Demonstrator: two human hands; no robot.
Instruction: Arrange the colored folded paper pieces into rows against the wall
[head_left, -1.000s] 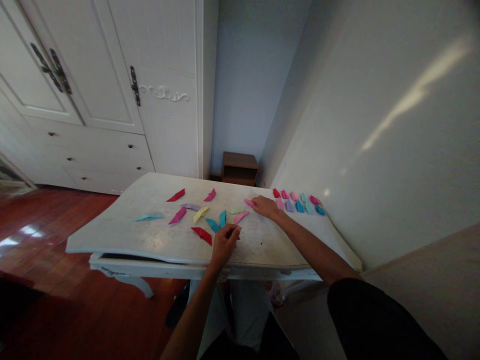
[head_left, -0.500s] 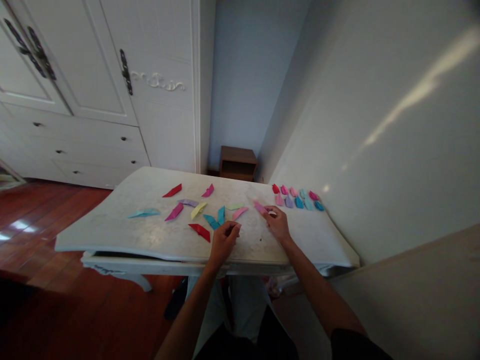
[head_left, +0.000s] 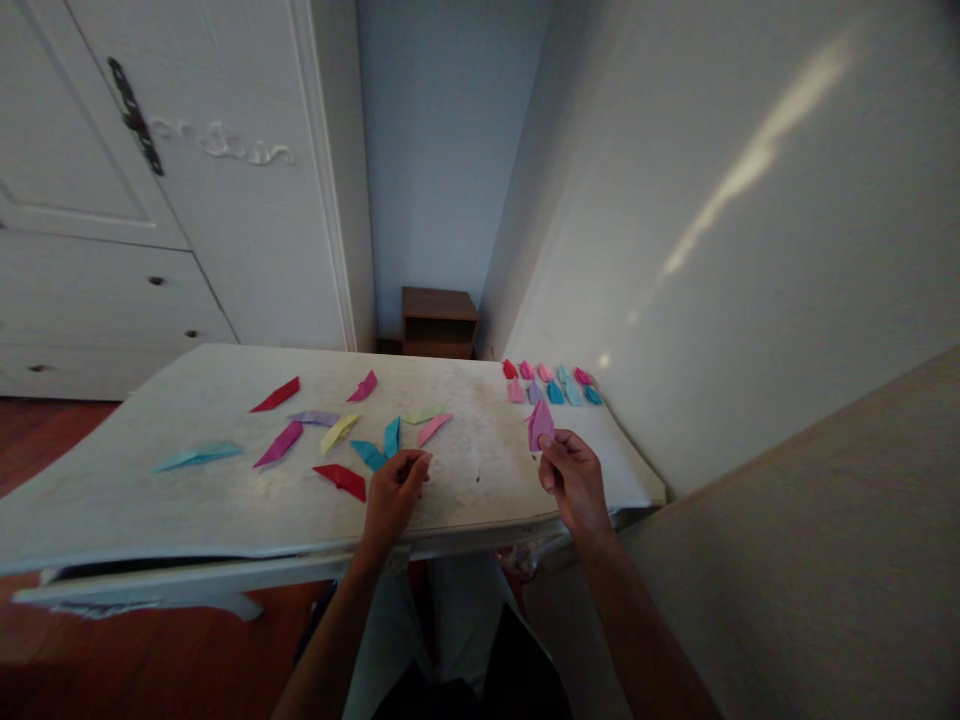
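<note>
My right hand [head_left: 574, 478] pinches a pink-purple folded paper piece [head_left: 540, 425] by its lower end, holding it upright above the right part of the white table [head_left: 480, 515]. My left hand [head_left: 397, 488] is over the table's front part with its fingers curled together; nothing shows between them. Just beyond it are two blue folded papers [head_left: 369, 455], and a red one [head_left: 341, 480] is to its left. A pink folded paper [head_left: 434, 429] lies farther off, beside a pale green one [head_left: 423, 414].
Several folded papers, including magenta [head_left: 279, 443], yellow [head_left: 339, 433] and light blue [head_left: 199, 456] ones, are scattered on the left. Small folded pieces [head_left: 555, 391] stand in two rows at the back right, near the wall [head_left: 675, 330]. A white wardrobe [head_left: 255, 230] is behind the table.
My right hand has lifted the pink-purple paper and turned it upright, moving it toward the rows at the right. My left hand stays curled near the blue papers. The view has swung right.
</note>
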